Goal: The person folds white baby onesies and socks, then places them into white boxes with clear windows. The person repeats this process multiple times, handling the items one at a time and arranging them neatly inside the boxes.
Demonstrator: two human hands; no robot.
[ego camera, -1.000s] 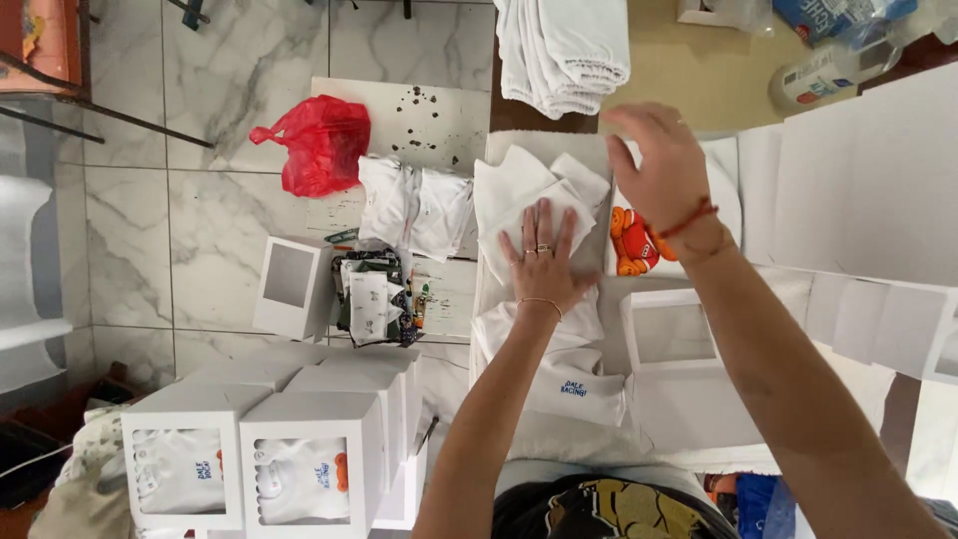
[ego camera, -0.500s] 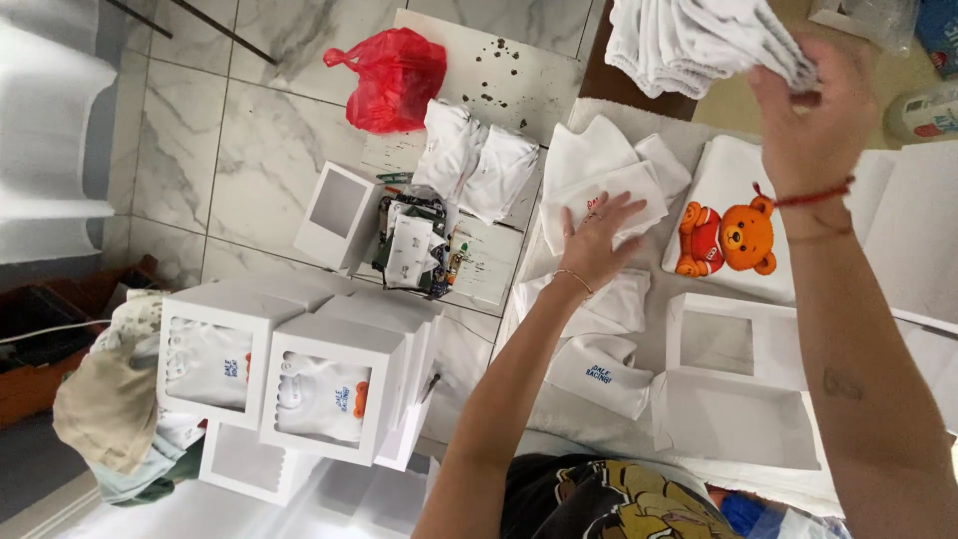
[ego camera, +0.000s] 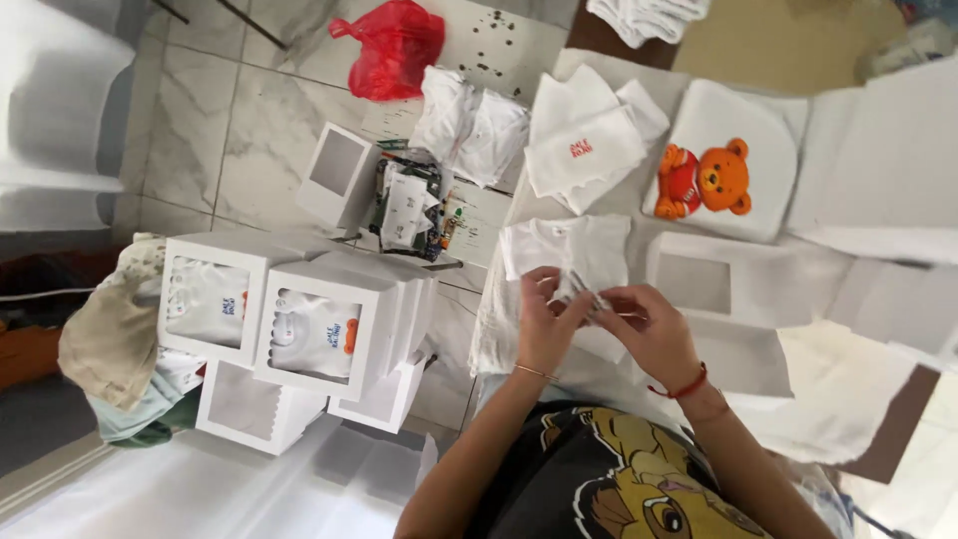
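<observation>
My left hand (ego camera: 544, 324) and my right hand (ego camera: 649, 329) meet over a small white garment (ego camera: 579, 250) lying flat on the table. Both pinch a small pale piece (ego camera: 589, 297) between their fingertips; what it is I cannot tell. A gold bangle is on my left wrist and a red cord on my right. Beyond the garment lies a folded white piece with red print (ego camera: 584, 150). To its right is a white folded piece with an orange bear picture (ego camera: 714, 175). An open white window box (ego camera: 718, 284) sits just right of my hands.
Stacked white window boxes holding folded garments (ego camera: 299, 324) stand on the floor at left. A single window box (ego camera: 337, 175), a cluttered tray (ego camera: 409, 205), bagged white clothes (ego camera: 474, 125) and a red plastic bag (ego camera: 394, 45) lie on the marble floor. Flat white box blanks (ego camera: 888, 160) are at right.
Both hands have come back from the far piles to close in front of me and now pinch a small piece together. The view has tilted down toward my lap.
</observation>
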